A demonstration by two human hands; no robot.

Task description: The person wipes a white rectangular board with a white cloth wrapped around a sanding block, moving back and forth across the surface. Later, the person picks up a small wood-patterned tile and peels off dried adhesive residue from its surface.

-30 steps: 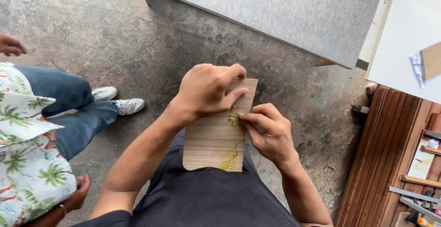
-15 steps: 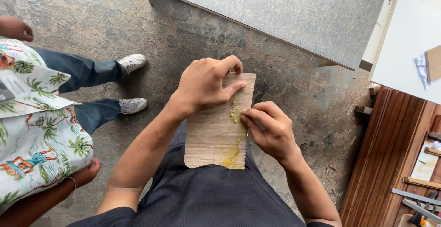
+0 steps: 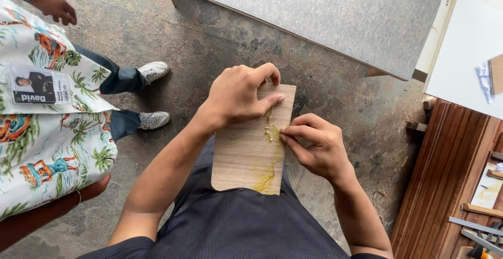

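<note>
At frame centre, over a concrete floor [image 3: 157, 23]: wood-grain panel [image 3: 246, 154], held against the torso. Left hand [image 3: 238, 94] clasps its 12 o'clock edge for steadiness; right hand [image 3: 317, 144] pinches yellow glue residue [image 3: 271, 131] at 3 o'clock. Bystander's floral shirt [image 3: 47, 149] at 9 o'clock.

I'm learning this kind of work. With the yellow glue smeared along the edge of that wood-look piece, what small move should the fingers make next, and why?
Probably draw the right hand down the wood-look piece toward the lower glue patch: its fingertips pinch at the upper glue lump, which looks thick, while the left hand grips the top.
</note>
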